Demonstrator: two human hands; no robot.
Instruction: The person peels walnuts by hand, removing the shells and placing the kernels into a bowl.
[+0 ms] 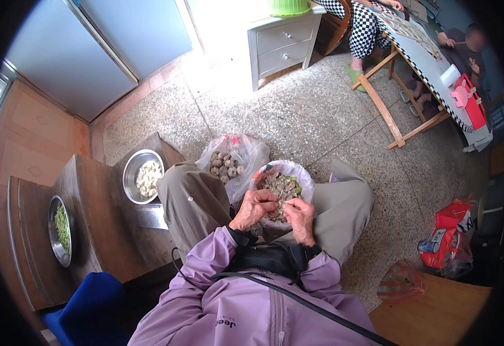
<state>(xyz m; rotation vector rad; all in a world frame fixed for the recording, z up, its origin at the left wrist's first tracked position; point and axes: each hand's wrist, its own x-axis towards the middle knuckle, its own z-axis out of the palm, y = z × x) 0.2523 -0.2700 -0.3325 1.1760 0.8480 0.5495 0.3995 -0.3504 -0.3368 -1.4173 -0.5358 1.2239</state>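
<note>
My left hand (256, 209) and my right hand (299, 218) meet over a bin lined with a white plastic bag (299, 171), between my knees. Fingers of both hands are pinched on a small pale garlic clove (281, 203), mostly covered by the fingertips. Papery garlic skins (279, 183) and some green scraps lie inside the bin. Just beyond my left knee, whole garlic bulbs (226, 165) sit in an open clear plastic bag (256, 151). To the left, a steel bowl (129, 183) holds peeled garlic cloves (148, 178).
A second steel bowl with chopped green pieces (62, 228) stands far left on wooden furniture. Beside the cloves lies a flat metal blade (150, 216). A white drawer cabinet (283, 46) and a checkered-edge table (416, 52) with people stand ahead. Red bags (449, 239) are at right.
</note>
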